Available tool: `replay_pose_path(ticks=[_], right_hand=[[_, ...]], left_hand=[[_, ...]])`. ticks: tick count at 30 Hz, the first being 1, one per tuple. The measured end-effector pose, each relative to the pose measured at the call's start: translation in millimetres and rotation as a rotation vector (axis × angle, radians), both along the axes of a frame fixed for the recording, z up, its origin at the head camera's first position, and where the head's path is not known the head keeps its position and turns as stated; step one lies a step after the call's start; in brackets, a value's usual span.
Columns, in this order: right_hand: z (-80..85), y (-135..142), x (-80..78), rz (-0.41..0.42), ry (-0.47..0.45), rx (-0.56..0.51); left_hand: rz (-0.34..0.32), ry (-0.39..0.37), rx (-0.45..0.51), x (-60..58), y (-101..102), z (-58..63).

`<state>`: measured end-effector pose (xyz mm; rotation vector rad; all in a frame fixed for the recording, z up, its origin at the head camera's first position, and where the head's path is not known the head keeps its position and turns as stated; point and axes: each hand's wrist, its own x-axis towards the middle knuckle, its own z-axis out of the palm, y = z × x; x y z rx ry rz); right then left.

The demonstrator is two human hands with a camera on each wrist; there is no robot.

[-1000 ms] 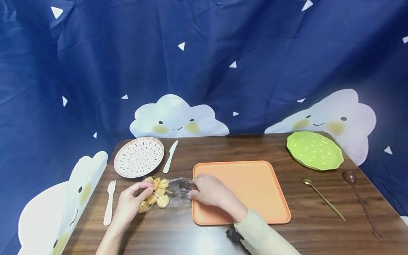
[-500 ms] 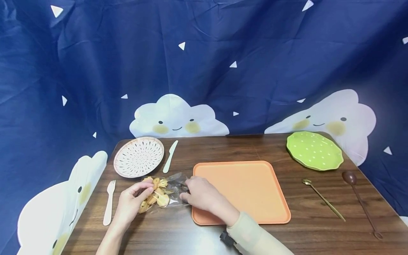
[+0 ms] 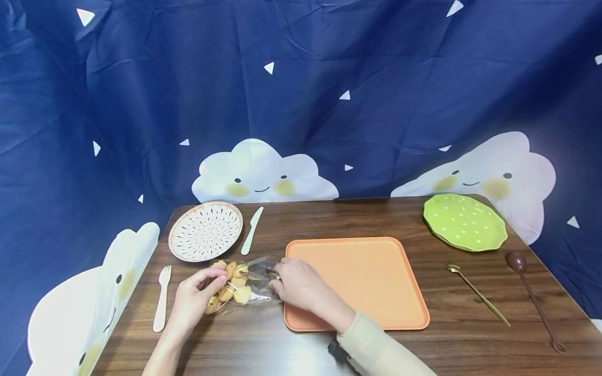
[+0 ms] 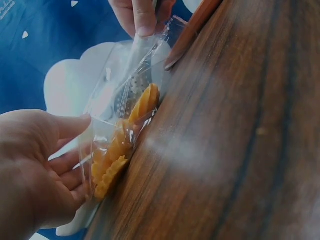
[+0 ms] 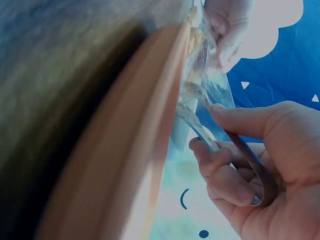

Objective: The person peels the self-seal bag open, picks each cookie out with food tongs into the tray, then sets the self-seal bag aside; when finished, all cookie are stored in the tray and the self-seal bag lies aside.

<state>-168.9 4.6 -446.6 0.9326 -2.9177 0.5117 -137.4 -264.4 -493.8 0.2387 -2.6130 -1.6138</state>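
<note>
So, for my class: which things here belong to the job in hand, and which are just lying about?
In the job:
clear bag, in the left hand
biscuits inside it
metal tongs, in the right hand
perhaps the orange tray

Apparently just lying about:
white plate
fork
knife
green plate
gold spoon
brown spoon

Glossy plastic bag [image 3: 261, 286], shiny metal tongs [image 5: 249, 154], smooth wood-grain table [image 3: 254, 342]

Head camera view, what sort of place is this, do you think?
Probably an indoor setup staged for filming rather than an ordinary dining room: a blue cloud-print cloth hangs right behind a wooden table, which holds an orange tray and a green plate.
</note>
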Motion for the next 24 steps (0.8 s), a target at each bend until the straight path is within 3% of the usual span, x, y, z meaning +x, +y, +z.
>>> replay_pose_path(ticks=[14, 24], right_hand=[[4.2, 30, -3.3, 0.053, 0.014, -0.071], [14.8, 72, 2.6, 0.046, 0.036, -0.09]], left_hand=[[0.009, -0.003, -0.011, 0.3, -1, 0.3], [0.02, -0.01, -0.028, 2.4, -2, 0.1]])
